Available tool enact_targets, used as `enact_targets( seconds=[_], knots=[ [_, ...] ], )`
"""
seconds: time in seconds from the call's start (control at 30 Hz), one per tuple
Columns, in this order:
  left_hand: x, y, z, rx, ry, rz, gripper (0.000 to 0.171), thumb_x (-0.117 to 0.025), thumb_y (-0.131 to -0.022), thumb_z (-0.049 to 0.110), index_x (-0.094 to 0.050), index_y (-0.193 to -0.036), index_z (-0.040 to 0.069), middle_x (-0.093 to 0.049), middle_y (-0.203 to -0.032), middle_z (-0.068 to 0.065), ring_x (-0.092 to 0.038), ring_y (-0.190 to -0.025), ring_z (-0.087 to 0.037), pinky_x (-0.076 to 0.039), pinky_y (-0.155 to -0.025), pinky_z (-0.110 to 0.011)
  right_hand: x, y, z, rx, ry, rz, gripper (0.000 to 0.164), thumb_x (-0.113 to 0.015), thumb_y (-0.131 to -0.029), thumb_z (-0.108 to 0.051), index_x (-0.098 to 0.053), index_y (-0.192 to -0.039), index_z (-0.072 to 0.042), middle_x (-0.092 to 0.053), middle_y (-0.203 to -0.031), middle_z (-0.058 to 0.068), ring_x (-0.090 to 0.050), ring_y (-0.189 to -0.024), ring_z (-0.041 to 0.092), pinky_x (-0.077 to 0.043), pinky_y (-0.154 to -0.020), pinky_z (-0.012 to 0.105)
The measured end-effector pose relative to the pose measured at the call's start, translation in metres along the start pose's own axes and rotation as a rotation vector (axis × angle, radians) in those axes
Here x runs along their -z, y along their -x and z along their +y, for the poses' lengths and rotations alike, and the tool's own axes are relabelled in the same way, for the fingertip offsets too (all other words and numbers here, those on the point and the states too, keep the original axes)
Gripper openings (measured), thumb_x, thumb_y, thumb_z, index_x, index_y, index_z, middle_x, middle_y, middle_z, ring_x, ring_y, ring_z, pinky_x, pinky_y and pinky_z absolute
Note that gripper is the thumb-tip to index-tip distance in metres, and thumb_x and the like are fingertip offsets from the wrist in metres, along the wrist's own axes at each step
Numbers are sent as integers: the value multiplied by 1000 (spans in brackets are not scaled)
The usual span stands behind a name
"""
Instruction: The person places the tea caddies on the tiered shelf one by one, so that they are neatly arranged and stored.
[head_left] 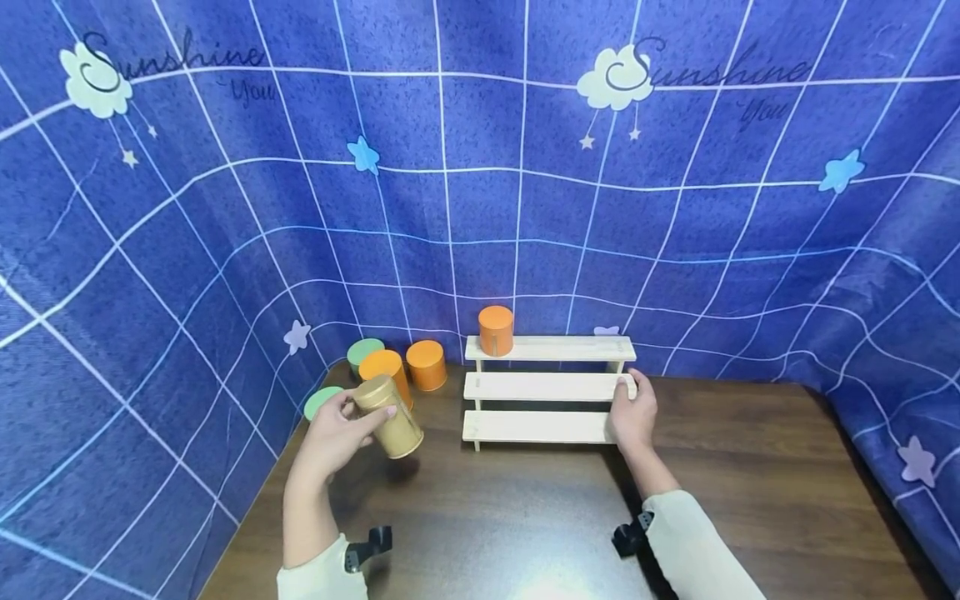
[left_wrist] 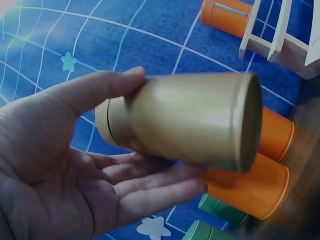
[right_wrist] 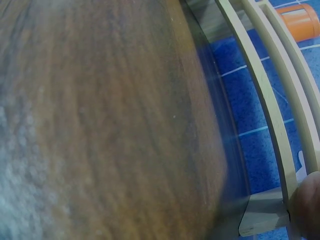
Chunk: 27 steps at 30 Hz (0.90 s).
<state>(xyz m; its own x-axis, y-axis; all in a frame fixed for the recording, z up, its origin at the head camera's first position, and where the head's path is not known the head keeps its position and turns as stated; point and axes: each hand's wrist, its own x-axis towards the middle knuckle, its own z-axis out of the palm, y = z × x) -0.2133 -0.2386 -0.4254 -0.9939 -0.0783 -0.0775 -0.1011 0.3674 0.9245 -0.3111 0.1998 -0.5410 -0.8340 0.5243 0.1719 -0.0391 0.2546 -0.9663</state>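
A gold canister (head_left: pixel 398 429) with a lid is held tilted above the table by my left hand (head_left: pixel 333 437), thumb on one side and fingers on the other. In the left wrist view the gold canister (left_wrist: pixel 195 117) lies sideways across the fingers, its base facing right. My right hand (head_left: pixel 634 412) grips the right end of a three-step wooden rack (head_left: pixel 540 387). One orange canister (head_left: pixel 496 331) stands on the rack's top step, at the left. In the right wrist view only a fingertip (right_wrist: pixel 307 205) shows against the rack (right_wrist: pixel 267 100).
Left of the rack stand two orange canisters (head_left: pixel 427 365) and two green-topped canisters (head_left: pixel 365 350), close to the left hand. The brown wooden table (head_left: pixel 525 517) carries everything. A blue gridded cloth (head_left: pixel 480 192) hangs behind and along both sides.
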Motion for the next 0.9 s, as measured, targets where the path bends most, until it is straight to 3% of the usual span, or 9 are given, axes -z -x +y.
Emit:
enact_targets(
  seconds=[0.27,0.43,0.5,0.67,0.9],
  knots=[
    [-11,-7,6,-51,157,13,71,-72,-101,22,-33,-157,4,-60,-147,-27,-69,-116,-16,-64,-91,-33,1,-1,1,12,-2,-8,46,-51,-107,-15,-52,-148,5,-54,-152,31,-47,-147,42,-35,-126,54],
    [-18,-12,9,-122,189,-17,77,-62,-104,13,-19,-167,21,-55,-147,-28,-66,-120,-23,-62,-89,-36,1,-1,1,10,-1,-2,47,-52,-106,-14,-52,-148,6,-53,-153,31,-46,-148,43,-34,-127,54],
    [-21,-13,10,-146,217,-43,73,-56,-105,8,-20,-167,23,-51,-147,-25,-63,-120,-26,-61,-90,-37,0,-1,0,8,7,-6,47,-51,-106,-14,-52,-148,6,-53,-153,31,-45,-149,43,-33,-127,55],
    [-29,-15,11,-182,296,-65,62,-46,-105,2,-31,-162,18,-43,-142,-16,-59,-116,-24,-63,-87,-37,0,-1,0,10,18,-10,46,-51,-106,-13,-52,-148,6,-52,-154,31,-44,-150,43,-32,-128,54],
    [-45,-17,19,-194,413,25,56,-52,-105,6,-34,-158,13,-45,-135,-9,-65,-102,-15,-64,-81,-38,1,-1,0,15,20,-18,46,-50,-107,-13,-51,-149,7,-51,-154,33,-43,-150,44,-32,-128,55]
  ],
)
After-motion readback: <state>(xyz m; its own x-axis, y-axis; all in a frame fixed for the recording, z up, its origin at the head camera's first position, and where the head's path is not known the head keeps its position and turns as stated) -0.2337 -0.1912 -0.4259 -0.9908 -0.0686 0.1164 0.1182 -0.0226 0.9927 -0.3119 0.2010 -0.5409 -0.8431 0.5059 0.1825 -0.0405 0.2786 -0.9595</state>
